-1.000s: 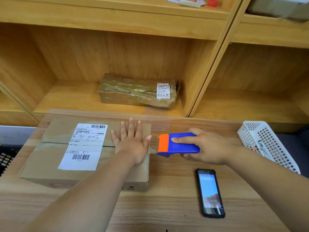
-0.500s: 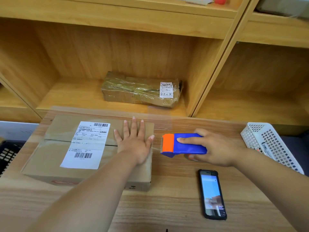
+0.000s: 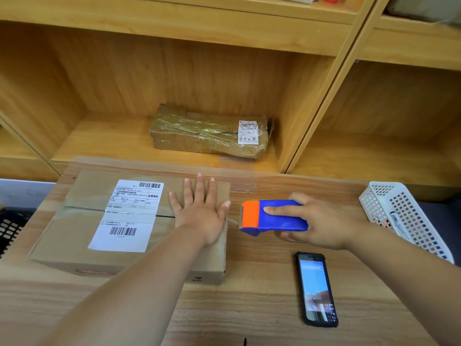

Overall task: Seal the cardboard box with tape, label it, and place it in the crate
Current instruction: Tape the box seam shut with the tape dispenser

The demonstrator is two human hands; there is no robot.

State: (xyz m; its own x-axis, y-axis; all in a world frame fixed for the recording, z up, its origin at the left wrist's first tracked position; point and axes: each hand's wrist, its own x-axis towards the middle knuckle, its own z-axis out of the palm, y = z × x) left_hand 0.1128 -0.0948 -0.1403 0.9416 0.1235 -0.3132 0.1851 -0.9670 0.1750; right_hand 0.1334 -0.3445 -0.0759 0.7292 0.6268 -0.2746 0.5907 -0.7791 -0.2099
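A flat cardboard box [image 3: 74, 233] lies on the wooden table, left of centre. A white shipping label [image 3: 129, 216] with barcodes is stuck on its top across the flap seam. My left hand [image 3: 199, 213] rests flat on the box's right end, fingers spread. Just right of the box, my right hand [image 3: 321, 221] grips a blue and orange tape dispenser [image 3: 272, 217], its toothed orange end facing the box. A thin strip of clear tape runs from the box's right edge to the dispenser. A black crate [image 3: 10, 231] shows at the left edge.
A black phone [image 3: 316, 288] with a lit screen lies on the table [image 3: 249, 308] near my right forearm. A white perforated basket [image 3: 404, 216] stands at the right. A taped brown parcel [image 3: 209, 132] sits on the wooden shelf behind.
My right hand has drawn the tape dispenser a little to the right, away from the box's edge. My left hand stays flat on the box.
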